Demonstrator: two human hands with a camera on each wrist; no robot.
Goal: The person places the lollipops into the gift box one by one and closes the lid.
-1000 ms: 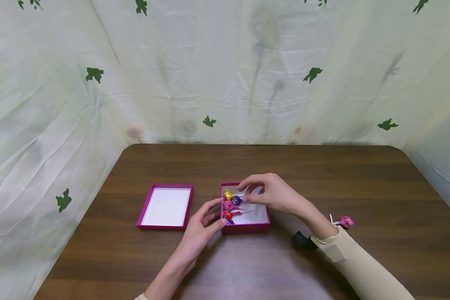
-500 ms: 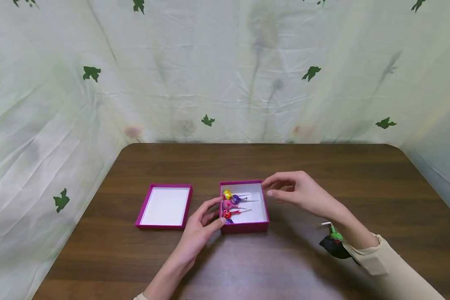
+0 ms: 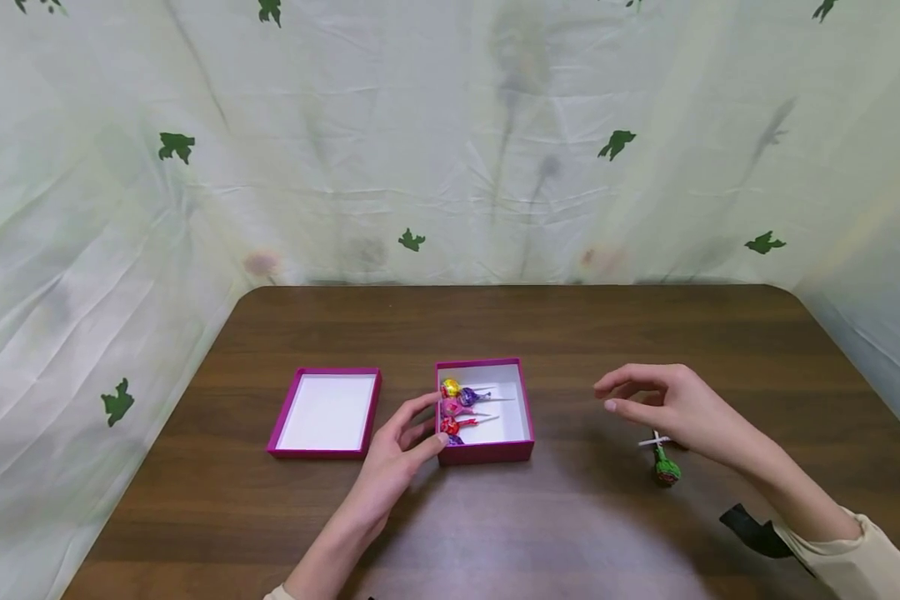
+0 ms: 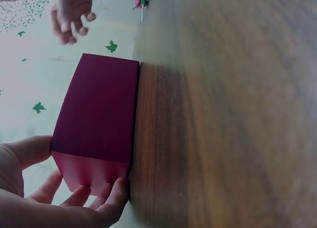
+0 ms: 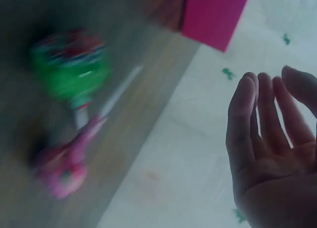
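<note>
Lollipops in bright wrappers lie along the left side of an open magenta box (image 3: 523, 408): a yellow one (image 3: 451, 387), a purple one (image 3: 470, 397), a pink one and a red one (image 3: 450, 426) among them. My left hand (image 3: 399, 450) holds the box at its left end, thumb by the near corner, fingers against the wall. Out to the right, my right hand (image 3: 675, 408) hovers over the table with fingers bent and nothing in them. Close by it lies a green lollipop (image 3: 667, 471); the right wrist view also shows a pink lollipop (image 5: 62, 171), blurred.
To the left of the box lies its magenta lid (image 3: 326, 412), white inside facing up. Everything sits on a brown wooden table (image 3: 450, 325). A pale curtain (image 3: 450, 142) with green leaf shapes hangs behind and at both sides.
My right hand has withdrawn from the box and moved right, leaving a purple lollipop lying there. The green lollipop on the table has come into view. My left hand stays at the box.
</note>
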